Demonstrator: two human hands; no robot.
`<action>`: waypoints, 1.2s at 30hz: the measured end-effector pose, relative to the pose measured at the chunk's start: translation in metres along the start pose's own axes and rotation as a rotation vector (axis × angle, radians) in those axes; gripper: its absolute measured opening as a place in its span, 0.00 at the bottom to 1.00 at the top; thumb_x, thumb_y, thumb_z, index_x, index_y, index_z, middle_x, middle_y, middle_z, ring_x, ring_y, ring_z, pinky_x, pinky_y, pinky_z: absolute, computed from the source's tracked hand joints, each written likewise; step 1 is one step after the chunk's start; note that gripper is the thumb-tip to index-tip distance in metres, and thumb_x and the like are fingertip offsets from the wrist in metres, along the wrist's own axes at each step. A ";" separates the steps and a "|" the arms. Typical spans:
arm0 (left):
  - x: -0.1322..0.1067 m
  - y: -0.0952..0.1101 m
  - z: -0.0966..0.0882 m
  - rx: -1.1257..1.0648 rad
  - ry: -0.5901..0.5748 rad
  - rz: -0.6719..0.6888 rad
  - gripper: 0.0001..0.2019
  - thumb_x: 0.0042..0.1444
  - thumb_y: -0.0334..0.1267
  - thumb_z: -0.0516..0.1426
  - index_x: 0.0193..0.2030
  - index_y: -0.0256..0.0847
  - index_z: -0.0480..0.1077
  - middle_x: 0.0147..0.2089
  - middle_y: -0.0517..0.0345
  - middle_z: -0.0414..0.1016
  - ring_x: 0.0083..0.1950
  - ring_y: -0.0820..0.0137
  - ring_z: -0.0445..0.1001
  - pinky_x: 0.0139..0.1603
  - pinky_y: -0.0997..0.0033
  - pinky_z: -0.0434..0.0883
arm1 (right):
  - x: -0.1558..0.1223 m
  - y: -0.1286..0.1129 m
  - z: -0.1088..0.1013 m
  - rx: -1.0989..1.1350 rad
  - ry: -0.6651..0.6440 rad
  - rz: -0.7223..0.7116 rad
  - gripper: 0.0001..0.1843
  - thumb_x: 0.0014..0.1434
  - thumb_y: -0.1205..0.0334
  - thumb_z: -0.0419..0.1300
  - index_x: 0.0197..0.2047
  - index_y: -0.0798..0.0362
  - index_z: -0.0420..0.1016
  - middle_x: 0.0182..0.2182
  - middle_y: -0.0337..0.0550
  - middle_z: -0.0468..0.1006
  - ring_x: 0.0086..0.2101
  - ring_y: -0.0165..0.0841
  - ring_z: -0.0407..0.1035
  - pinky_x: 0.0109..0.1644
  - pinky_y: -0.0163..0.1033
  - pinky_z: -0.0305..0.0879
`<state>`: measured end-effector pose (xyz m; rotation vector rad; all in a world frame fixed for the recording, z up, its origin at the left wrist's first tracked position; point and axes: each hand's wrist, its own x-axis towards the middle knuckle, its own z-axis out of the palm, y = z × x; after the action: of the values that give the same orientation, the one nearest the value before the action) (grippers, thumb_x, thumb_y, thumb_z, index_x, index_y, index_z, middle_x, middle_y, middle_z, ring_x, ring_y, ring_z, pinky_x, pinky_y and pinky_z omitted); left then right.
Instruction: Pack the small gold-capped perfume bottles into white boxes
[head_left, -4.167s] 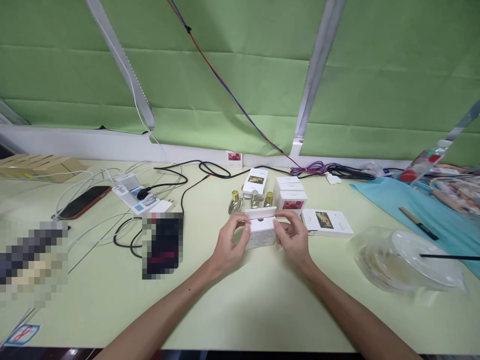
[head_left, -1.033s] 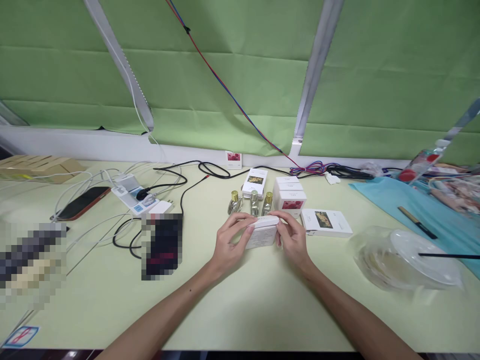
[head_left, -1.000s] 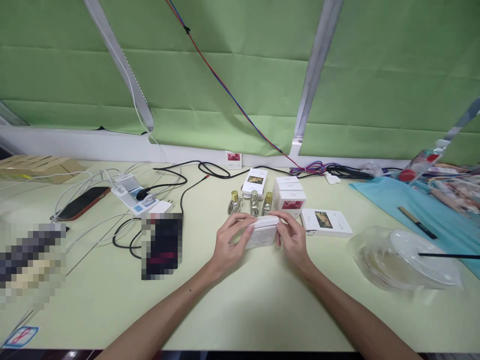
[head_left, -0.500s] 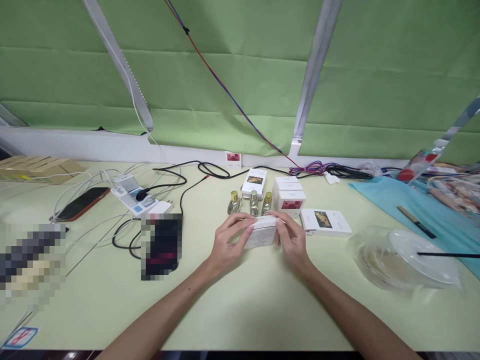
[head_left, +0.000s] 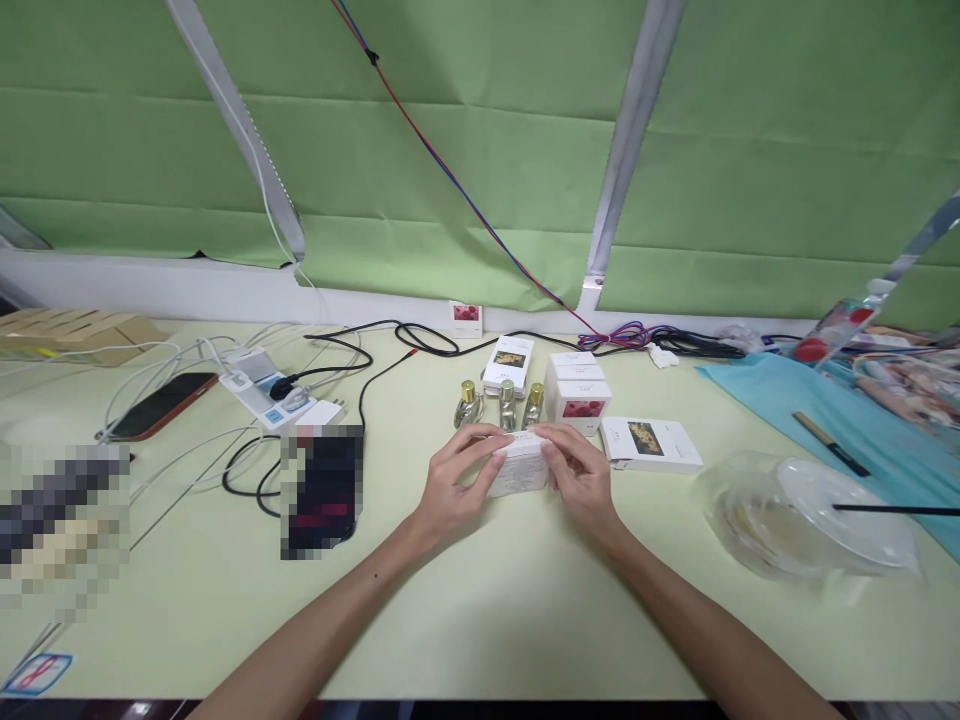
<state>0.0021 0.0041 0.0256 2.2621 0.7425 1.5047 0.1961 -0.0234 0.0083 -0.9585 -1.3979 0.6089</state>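
Note:
A small white box (head_left: 520, 470) with fine print on the side facing me is held between both hands near the middle of the table. My left hand (head_left: 459, 478) grips its left end, fingers over the top edge and thumb on the near side. On its right end, my right hand (head_left: 582, 478) presses with thumb and fingers at the upper corner. Right behind the box stand three small glass bottles with gold or pale caps, among them a bottle (head_left: 507, 405) in the middle. White boxes (head_left: 579, 392) with a red flower picture stand to their right.
A white box (head_left: 651, 445) lies flat at the right, another box (head_left: 508, 366) behind the bottles. A bagged round container (head_left: 814, 520) and blue cloth (head_left: 765, 390) are further right. At left are a power strip (head_left: 281, 395), cables and a phone (head_left: 161, 405).
My right thumb and fingers have shifted slightly left onto the box's upper right corner. My left hand keeps its hold, and the other things stay in place.

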 end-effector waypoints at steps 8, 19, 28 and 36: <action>-0.008 -0.001 0.004 -0.112 0.071 -0.139 0.09 0.66 0.32 0.56 0.52 0.43 0.68 0.49 0.51 0.78 0.50 0.66 0.78 0.51 0.63 0.77 | 0.001 0.000 0.001 0.031 0.012 0.021 0.12 0.67 0.57 0.59 0.46 0.49 0.83 0.46 0.50 0.80 0.40 0.38 0.75 0.29 0.38 0.71; -0.008 0.002 0.007 -0.032 0.148 -0.139 0.02 0.64 0.31 0.58 0.40 0.41 0.69 0.46 0.51 0.74 0.49 0.66 0.76 0.49 0.62 0.75 | 0.001 0.001 0.001 0.039 0.018 0.038 0.12 0.67 0.56 0.60 0.46 0.49 0.84 0.46 0.50 0.80 0.35 0.35 0.75 0.25 0.36 0.69; -0.008 0.004 0.008 -0.011 0.157 -0.104 0.02 0.66 0.33 0.57 0.40 0.41 0.69 0.44 0.51 0.74 0.47 0.66 0.76 0.46 0.63 0.76 | 0.003 0.000 0.001 0.083 0.025 0.075 0.13 0.65 0.54 0.62 0.44 0.49 0.85 0.45 0.50 0.80 0.29 0.32 0.73 0.19 0.35 0.66; -0.008 0.003 0.008 0.003 0.146 -0.093 0.02 0.65 0.31 0.57 0.40 0.41 0.68 0.44 0.52 0.74 0.47 0.66 0.76 0.47 0.64 0.75 | 0.004 -0.004 0.000 0.089 0.015 0.073 0.13 0.65 0.54 0.61 0.44 0.49 0.86 0.44 0.50 0.80 0.30 0.33 0.73 0.19 0.35 0.66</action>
<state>0.0077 -0.0027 0.0174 2.1062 0.8781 1.6379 0.1954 -0.0221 0.0142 -0.9441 -1.3160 0.7116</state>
